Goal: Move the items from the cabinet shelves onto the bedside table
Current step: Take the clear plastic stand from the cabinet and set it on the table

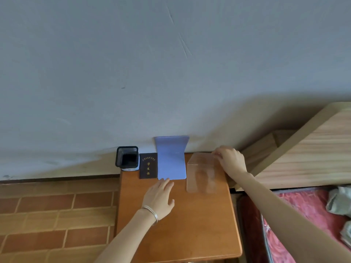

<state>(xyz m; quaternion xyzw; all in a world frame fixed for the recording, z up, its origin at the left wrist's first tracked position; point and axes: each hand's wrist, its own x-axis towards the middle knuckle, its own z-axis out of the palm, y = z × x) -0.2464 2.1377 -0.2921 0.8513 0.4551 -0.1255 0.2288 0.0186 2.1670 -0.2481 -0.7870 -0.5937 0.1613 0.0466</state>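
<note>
Fingers of the right hand pinch the far top edge of a clear stand on the bedside table. Left hand lies flat, fingers spread, fingertips touching the blue bookend. Booklet and mesh cup sit leftward.

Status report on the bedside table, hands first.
Right hand gripping clear acrylic stand at its top edge. Left hand open, flat by purple bookend. Mesh pen cup, dark booklet already placed. Nothing blocking.
</note>
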